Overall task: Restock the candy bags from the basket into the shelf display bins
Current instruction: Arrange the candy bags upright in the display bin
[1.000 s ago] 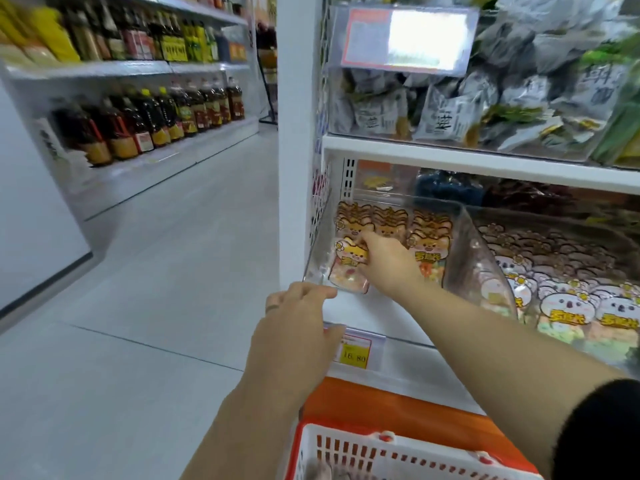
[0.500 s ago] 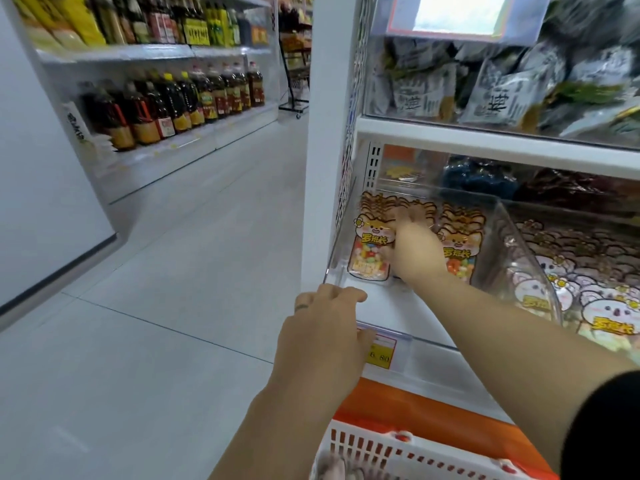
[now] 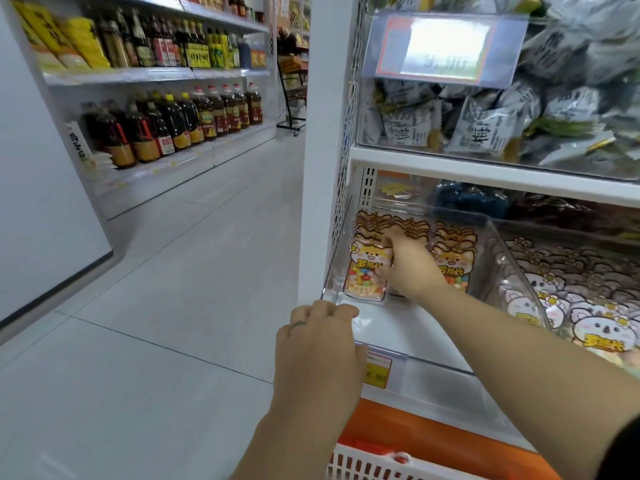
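RESTOCKING THE CANDY ROW: We are working inside the clear bin on the shelf, setting one of the candy bags into its middle row. Our right hand is reaching well into the bin, fingers curled over the top of the front bag there and clamped on it. Our left hand is hooking its fingers over the bin's front left corner, gripping the lip.

To do this well, we are judging that the left hand should be holding the bin steady. The right hand should then be pressing the bag upright against the ones behind it, face forward and level with the rows on either side. The space at the front of the bin should stay free for more stock.

The bin is carrying three rows of fox-faced bags standing toward its back, with bare floor showing at its front. Just right of it, a neighbouring bin is packed with koala bags. Above it, an upper bin is brimming with grey packets. Below its front edge a price tag is hanging. Lower down, the basket is showing only its rim, and we cannot tell what it is holding.
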